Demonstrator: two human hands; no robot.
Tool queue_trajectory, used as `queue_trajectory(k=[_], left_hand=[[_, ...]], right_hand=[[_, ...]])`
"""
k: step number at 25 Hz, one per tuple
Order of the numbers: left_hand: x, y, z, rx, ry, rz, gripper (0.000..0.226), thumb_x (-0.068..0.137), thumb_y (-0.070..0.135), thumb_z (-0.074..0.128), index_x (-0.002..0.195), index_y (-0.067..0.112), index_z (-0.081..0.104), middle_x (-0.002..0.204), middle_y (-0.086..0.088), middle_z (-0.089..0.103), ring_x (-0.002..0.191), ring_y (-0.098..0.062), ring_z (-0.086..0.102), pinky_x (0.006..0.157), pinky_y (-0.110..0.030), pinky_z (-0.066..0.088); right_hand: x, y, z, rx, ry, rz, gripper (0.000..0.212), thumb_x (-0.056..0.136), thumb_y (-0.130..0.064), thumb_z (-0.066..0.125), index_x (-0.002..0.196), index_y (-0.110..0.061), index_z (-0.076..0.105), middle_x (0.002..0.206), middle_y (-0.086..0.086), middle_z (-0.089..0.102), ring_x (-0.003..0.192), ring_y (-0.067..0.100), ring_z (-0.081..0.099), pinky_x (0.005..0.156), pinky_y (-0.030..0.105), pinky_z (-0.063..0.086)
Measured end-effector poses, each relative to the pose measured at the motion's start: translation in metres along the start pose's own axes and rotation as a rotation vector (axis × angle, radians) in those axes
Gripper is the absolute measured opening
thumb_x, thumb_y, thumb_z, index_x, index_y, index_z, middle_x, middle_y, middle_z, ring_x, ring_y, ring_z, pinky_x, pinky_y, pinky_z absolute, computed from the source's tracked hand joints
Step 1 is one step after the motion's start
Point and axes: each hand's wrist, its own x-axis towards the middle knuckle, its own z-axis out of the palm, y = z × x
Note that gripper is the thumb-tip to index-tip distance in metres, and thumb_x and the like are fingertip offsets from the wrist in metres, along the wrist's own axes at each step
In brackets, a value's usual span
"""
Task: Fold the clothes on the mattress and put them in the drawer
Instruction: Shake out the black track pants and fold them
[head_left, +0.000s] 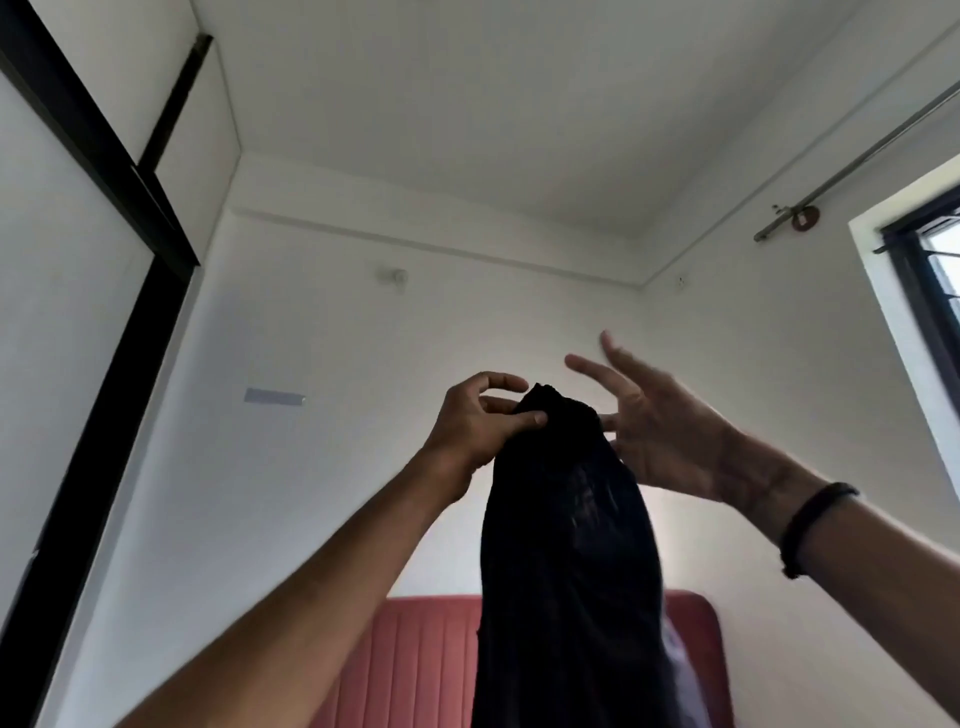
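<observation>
Fingers of the left hand (480, 421) pinched the top of one black garment (563, 561), held high before the wall, while the right hand (649, 421), fingers spread, gripped nothing beside it. Folding looked barely begun, I judged: the garment hung full length, and neither mattress nor drawer showed, only one red headboard (415, 660).

Left hand (475, 421) pinches top of black garment (561, 571) held high — right hand (660, 431) spread beside it.
</observation>
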Motion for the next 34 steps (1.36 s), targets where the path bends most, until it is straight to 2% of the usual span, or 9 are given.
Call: queue_trajectory(k=[3,6,10,15,18,20,24,26,34], left_hand=[[0.003,-0.012,0.003,0.257,0.118,0.136,0.040,0.068,0.025,0.095,0.103,0.031,0.076,0.090,0.007,0.078,0.074,-0.001,0.070,0.070,-0.023,0.052],[-0.002,-0.020,0.004,0.453,0.123,0.205,0.034,0.068,0.033,0.094,0.099,0.033,0.079,0.087,0.017,0.077,0.065,0.013,0.062,0.069,-0.021,0.044],[-0.012,-0.021,-0.015,0.491,0.116,0.215,0.033,0.070,0.032,0.094,0.101,0.030,0.080,0.091,0.017,0.077,0.076,0.014,0.066,0.071,-0.017,0.045],[-0.020,-0.009,-0.036,0.521,0.107,0.303,0.028,0.076,0.014,0.090,0.102,0.014,0.081,0.088,0.014,0.074,0.055,0.018,0.056,0.060,-0.005,0.041],[-0.029,-0.009,-0.047,0.538,0.106,0.301,0.025,0.078,0.013,0.089,0.102,0.014,0.080,0.089,0.016,0.073,0.052,0.018,0.054,0.059,-0.006,0.041],[-0.033,-0.013,-0.053,0.555,0.120,0.297,0.024,0.079,0.013,0.088,0.101,0.016,0.080,0.089,0.014,0.073,0.051,0.017,0.053,0.058,-0.006,0.041],[-0.037,-0.030,-0.068,0.566,0.076,0.165,0.035,0.078,0.025,0.090,0.110,0.030,0.078,0.092,0.012,0.078,0.051,0.004,0.055,0.064,-0.019,0.049],[-0.039,-0.040,-0.070,0.509,-0.059,0.033,0.039,0.078,0.024,0.089,0.115,0.029,0.077,0.095,0.007,0.079,0.058,0.002,0.060,0.065,-0.026,0.050],[-0.029,-0.036,-0.029,0.909,-0.019,-0.103,0.025,0.088,0.044,0.076,0.109,0.033,0.069,0.092,0.005,0.069,0.094,-0.022,0.067,0.077,-0.031,0.043]], right_hand=[[0.002,0.042,-0.003,-0.703,0.072,0.019,0.083,0.082,-0.018,0.080,0.145,-0.041,0.031,0.104,0.009,0.074,0.082,0.021,0.072,0.067,0.040,0.061],[0.002,0.062,-0.007,-0.992,0.145,0.077,0.067,0.074,-0.006,0.060,0.132,-0.029,0.034,0.094,0.012,0.070,0.072,0.033,0.073,0.062,0.050,0.064],[-0.006,0.052,-0.024,-0.841,0.292,-0.226,0.051,0.076,0.006,0.045,0.110,-0.030,0.057,0.098,0.008,0.070,0.071,0.014,0.067,0.061,0.036,0.055],[-0.013,0.049,-0.014,-1.105,0.046,-0.184,0.030,0.084,0.001,0.039,0.076,-0.011,0.066,0.061,-0.007,0.057,0.053,0.005,0.050,0.052,0.028,0.043],[-0.018,0.040,-0.002,-1.090,-0.055,0.017,0.051,0.102,-0.046,0.049,0.065,-0.013,0.063,0.057,-0.010,0.058,0.055,0.009,0.053,0.060,0.036,0.053],[-0.017,0.042,-0.003,-1.179,-0.041,0.030,0.070,0.087,-0.074,0.061,0.061,-0.010,0.054,0.055,-0.006,0.054,0.053,0.015,0.051,0.056,0.035,0.045],[-0.007,0.039,-0.017,-0.792,0.258,-0.192,0.021,0.083,-0.019,0.084,0.089,-0.005,0.071,0.074,0.006,0.073,0.061,0.017,0.065,0.057,0.030,0.048],[-0.004,0.042,-0.030,-0.497,0.300,-0.145,0.033,0.081,0.002,0.081,0.107,-0.008,0.064,0.086,0.010,0.072,0.071,0.018,0.067,0.058,0.029,0.052],[0.015,0.059,-0.024,-0.812,0.848,0.148,0.004,0.070,-0.010,0.063,0.070,-0.011,0.066,0.055,0.007,0.068,0.061,0.031,0.071,0.060,0.036,0.058]])
